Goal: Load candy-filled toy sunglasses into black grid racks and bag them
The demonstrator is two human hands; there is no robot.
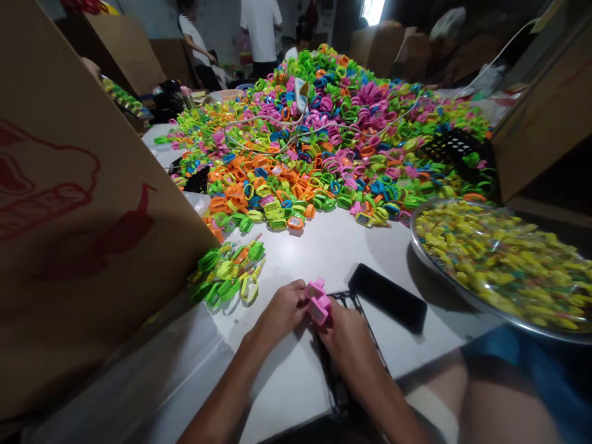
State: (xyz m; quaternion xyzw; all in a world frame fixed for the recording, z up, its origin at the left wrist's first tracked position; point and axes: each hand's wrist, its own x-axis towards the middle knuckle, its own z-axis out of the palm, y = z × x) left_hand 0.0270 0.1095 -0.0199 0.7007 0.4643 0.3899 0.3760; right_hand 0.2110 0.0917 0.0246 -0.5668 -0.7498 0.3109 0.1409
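My left hand (287, 308) and my right hand (345, 327) meet at the middle of the white table (296, 253). Between them are two pink toy watches (318, 302), one above the other. The fingers of both hands are closed on these pink pieces; the fingertips are partly hidden. Under my right hand and forearm lies a black tray (333, 394), mostly covered by the arm. A black phone (387, 298) rests flat just right of my right hand. Left of my left hand is a small pile of green and yellow watches (229, 271).
A large heap of colourful toy watches (324, 135) fills the table's back, crossed by a white cable. At right stands a metal bowl (419, 243) of yellow packets. Cardboard boxes (92, 246) flank both sides. People (261, 31) stand far behind.
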